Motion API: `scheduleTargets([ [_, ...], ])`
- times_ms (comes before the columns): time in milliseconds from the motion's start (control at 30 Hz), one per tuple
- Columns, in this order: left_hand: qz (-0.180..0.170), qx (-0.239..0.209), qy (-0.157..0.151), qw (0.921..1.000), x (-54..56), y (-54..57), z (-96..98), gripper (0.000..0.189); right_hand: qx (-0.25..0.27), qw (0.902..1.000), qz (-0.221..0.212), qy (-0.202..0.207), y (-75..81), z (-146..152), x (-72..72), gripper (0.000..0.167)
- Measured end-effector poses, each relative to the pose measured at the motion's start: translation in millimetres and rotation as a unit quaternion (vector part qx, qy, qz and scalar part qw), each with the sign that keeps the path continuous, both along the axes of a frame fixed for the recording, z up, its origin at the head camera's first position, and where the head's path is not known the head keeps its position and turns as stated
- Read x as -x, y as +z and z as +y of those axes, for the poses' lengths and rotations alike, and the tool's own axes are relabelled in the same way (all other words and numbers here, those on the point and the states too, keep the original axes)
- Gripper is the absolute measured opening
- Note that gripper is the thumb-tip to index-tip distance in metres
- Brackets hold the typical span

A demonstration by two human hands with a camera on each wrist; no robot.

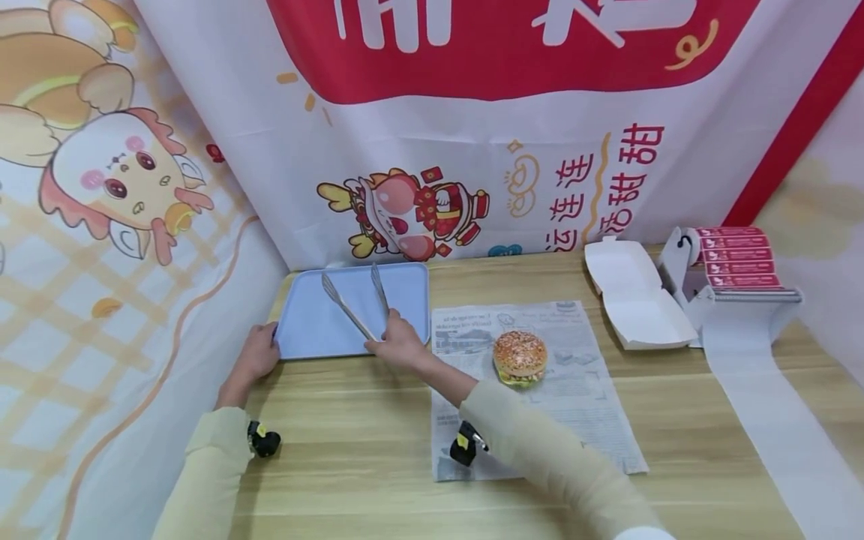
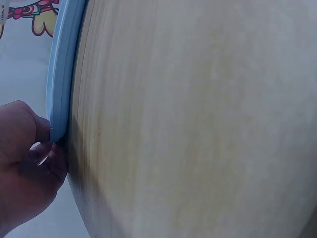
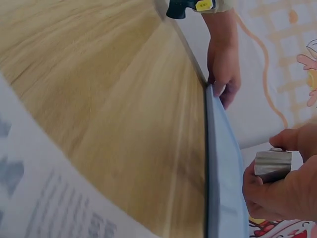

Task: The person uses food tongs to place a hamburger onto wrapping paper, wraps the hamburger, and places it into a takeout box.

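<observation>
My left hand (image 1: 259,351) pinches the left corner of a light blue tray (image 1: 307,322). In the left wrist view the thumb lies on the rim of the tray (image 2: 60,84) and the fingers curl beneath it. Metal tongs (image 1: 347,311) are held by my right hand (image 1: 400,345) over the tray's near edge, their two arms spread toward the back. Seen from the right wrist, the hand (image 3: 280,191) wraps around the tongs' metal end (image 3: 273,164). A sesame-bun burger (image 1: 520,356) sits on printed paper (image 1: 574,405) right of the tray.
An opened white clamshell box (image 1: 641,296) lies at the back right. Beside it stands a dispenser (image 1: 749,292) with a roll of red labels (image 1: 736,255), its pale strip running toward the front. A printed cloth wall (image 1: 439,135) borders the wooden table (image 1: 337,457) at the back.
</observation>
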State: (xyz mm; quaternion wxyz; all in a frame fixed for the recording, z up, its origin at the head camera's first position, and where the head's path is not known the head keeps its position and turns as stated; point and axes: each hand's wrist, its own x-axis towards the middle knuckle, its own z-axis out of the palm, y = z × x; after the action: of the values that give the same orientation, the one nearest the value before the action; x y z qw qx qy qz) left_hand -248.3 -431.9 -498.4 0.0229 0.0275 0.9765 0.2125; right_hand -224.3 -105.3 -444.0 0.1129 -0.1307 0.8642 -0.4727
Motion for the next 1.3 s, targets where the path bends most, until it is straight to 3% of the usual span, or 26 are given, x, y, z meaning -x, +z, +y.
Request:
scheduleTargets([
  [167,-0.003,-0.006,0.008,0.9999,-3.6,1.2,2.4,0.050,0.003,0.9995,0.016,-0.027,-6.7,-17.6,0.4,0.069],
  [400,0.010,-0.008,0.007,0.9999,-8.8,3.8,8.9,0.048,0.012,0.9984,0.018,-0.053,-25.5,-34.4,1.7,0.084],
  [767,0.016,-0.010,0.012,0.9998,-14.6,3.7,9.6,0.048,0.016,0.9875,0.103,-0.119,-43.7,-62.3,-0.6,0.078],
  [1000,0.009,-0.005,0.017,0.9998,-17.6,-1.4,8.4,0.049,-0.032,0.9881,0.085,-0.124,-45.7,-75.4,-6.8,0.074],
  [1300,0.002,-0.004,0.033,0.9994,-20.1,12.7,14.0,0.052,-0.072,0.9862,0.071,-0.131,-41.8,-84.1,4.9,0.075],
])
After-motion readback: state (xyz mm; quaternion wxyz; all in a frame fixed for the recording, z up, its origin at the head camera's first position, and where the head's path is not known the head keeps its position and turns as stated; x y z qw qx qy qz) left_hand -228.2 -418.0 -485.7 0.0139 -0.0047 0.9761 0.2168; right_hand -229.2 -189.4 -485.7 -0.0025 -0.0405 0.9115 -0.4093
